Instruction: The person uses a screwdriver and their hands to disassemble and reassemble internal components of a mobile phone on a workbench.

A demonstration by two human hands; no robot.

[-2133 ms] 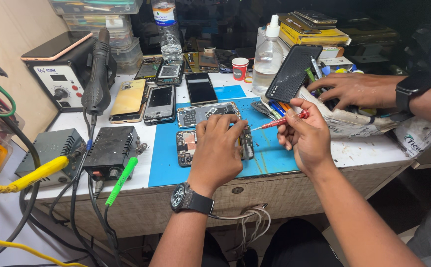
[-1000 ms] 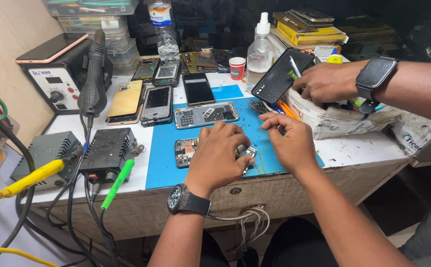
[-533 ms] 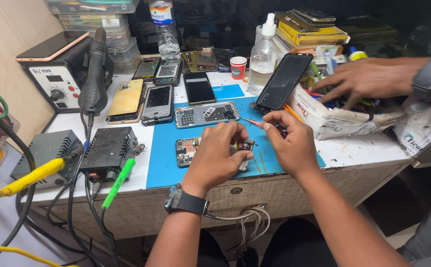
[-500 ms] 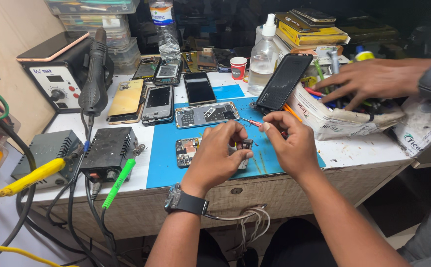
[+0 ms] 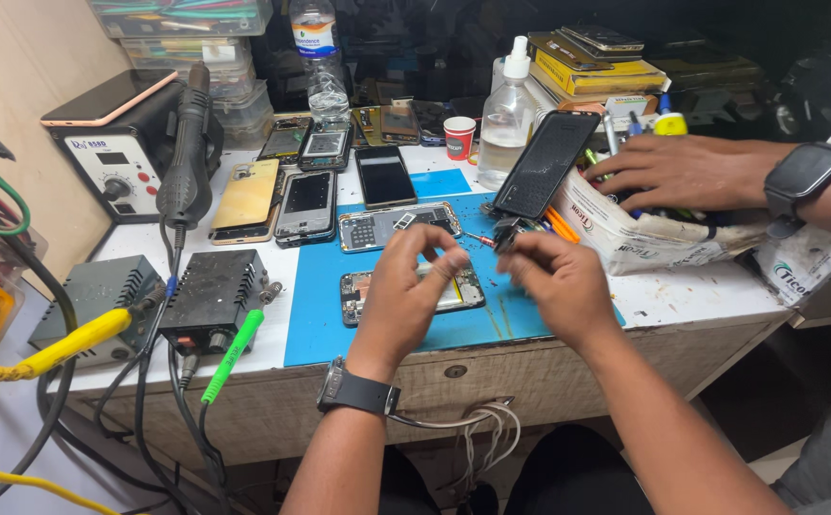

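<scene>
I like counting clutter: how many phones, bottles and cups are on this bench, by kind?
Phones or opened phone bodies: 8, such as the opened one under the left hand and the black one leaning by the right hand
Bottles: 2
Cups: 1
Total: 11

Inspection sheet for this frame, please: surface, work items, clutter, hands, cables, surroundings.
Surface: blue mat on a white bench top.
Work items: opened phone on the mat under the hands; second opened phone behind it.
Clutter: row of phones, spray bottle, small red cup, water bottle.
Hands: left hand and right hand raised together over the mat; any small part held is too small to tell. Another person's hand rests on a white bag.
Cables: yellow cable, green plug, black leads over the edge.
Surroundings: soldering station, power unit.
</scene>
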